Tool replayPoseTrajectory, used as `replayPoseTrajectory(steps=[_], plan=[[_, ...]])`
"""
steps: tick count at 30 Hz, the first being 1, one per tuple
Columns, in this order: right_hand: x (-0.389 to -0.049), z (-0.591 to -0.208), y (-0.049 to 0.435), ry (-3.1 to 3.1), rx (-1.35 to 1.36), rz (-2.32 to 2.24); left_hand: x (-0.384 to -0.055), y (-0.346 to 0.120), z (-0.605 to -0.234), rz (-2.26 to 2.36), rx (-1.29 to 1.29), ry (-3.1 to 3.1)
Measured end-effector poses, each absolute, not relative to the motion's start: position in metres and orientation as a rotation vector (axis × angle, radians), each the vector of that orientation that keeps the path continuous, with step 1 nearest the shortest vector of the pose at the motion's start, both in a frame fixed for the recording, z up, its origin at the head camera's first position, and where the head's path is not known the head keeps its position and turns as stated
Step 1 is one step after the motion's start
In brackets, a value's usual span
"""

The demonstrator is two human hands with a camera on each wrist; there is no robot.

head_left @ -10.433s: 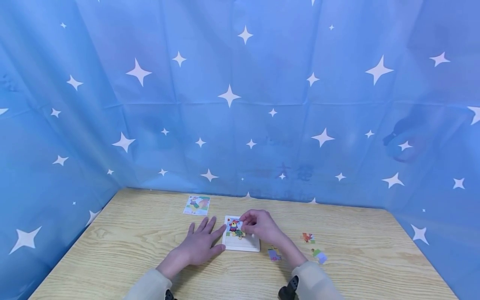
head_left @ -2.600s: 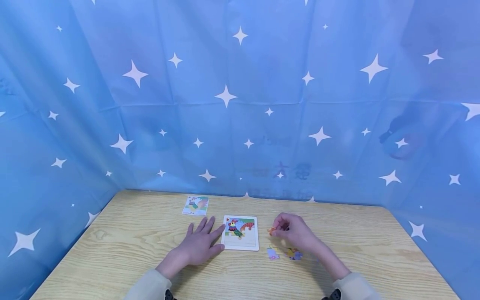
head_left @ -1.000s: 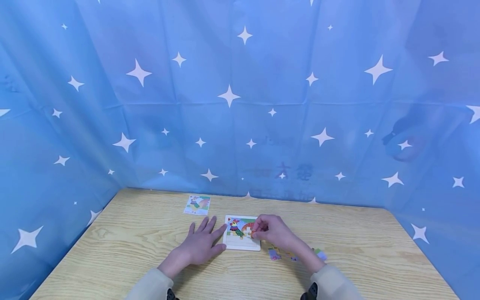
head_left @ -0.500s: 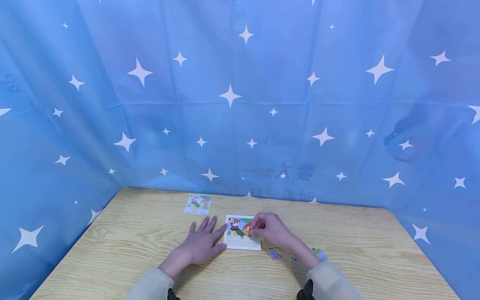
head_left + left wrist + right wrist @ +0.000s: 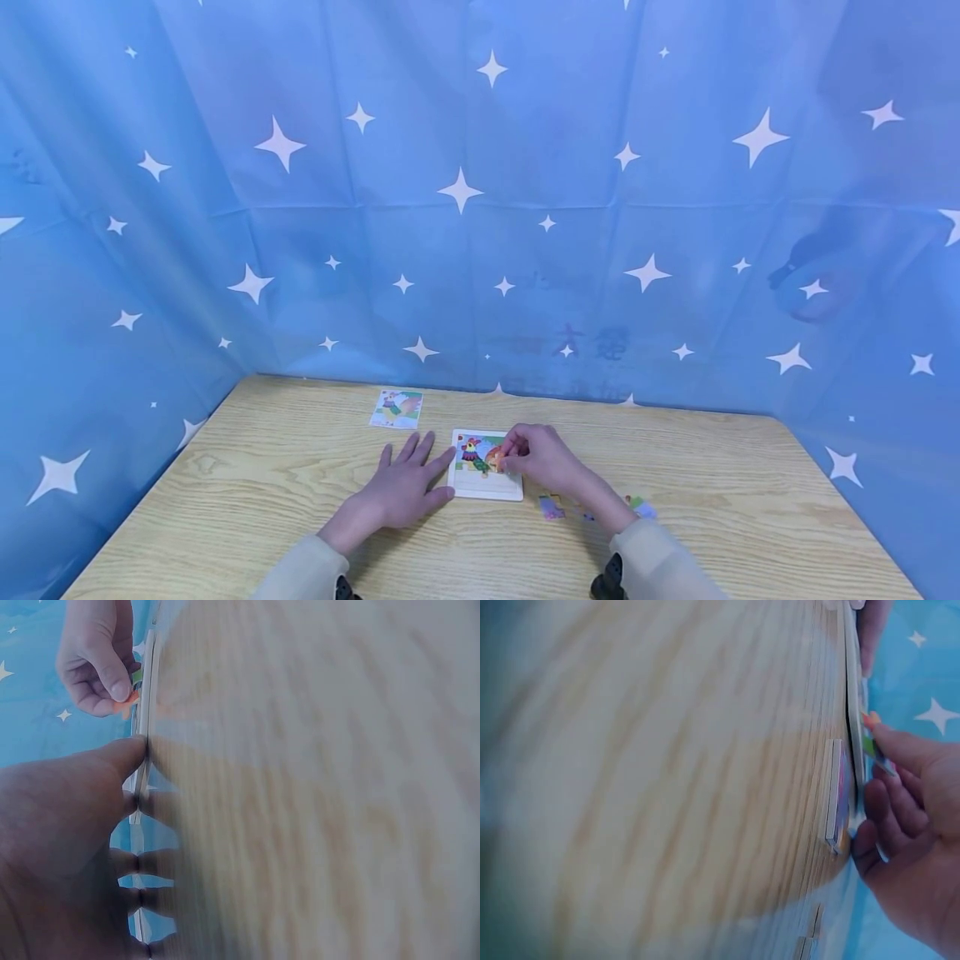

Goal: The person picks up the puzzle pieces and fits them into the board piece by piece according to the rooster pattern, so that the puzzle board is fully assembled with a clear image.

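A white puzzle tray (image 5: pixel 480 487) lies mid-table, with a part-filled rooster picture along its upper area and a bare strip below. My left hand (image 5: pixel 401 492) is spread on the table, thumb and index finger touching the tray's left edge. Over the tray's right side, my right hand (image 5: pixel 546 460) pinches an orange and green puzzle piece (image 5: pixel 870 745) between thumb and fingers; that piece (image 5: pixel 127 703) appears tilted against the tray in the left wrist view. The fingers hide the tray's upper right corner and much of the piece.
Loose puzzle pieces lie right of the tray: a purple one (image 5: pixel 552 507), one mostly hidden by the right forearm (image 5: pixel 588 517), and a green and lilac one (image 5: pixel 642 507). A rooster picture card (image 5: pixel 397 408) lies behind the left hand. A blue starred curtain (image 5: pixel 461 250) borders the table.
Since 2.6 s ago my right hand has carried the orange piece left from the table onto the tray's right side. Lately it has shifted only slightly left. The left hand stays put.
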State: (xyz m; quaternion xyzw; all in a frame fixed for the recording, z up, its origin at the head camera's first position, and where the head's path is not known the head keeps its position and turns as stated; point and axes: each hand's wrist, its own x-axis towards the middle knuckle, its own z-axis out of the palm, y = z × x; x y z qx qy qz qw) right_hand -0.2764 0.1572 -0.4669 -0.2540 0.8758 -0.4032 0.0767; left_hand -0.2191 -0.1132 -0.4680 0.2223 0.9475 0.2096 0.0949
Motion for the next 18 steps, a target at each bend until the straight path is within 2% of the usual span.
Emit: replayPoseTrajectory(steps=[18], plan=[[-0.2810, -0.4742, 0.1553, 2.698, -0.805, -1.156, -0.2225, -0.1155, -0.4735, 0.644, 0.688, 2.812]])
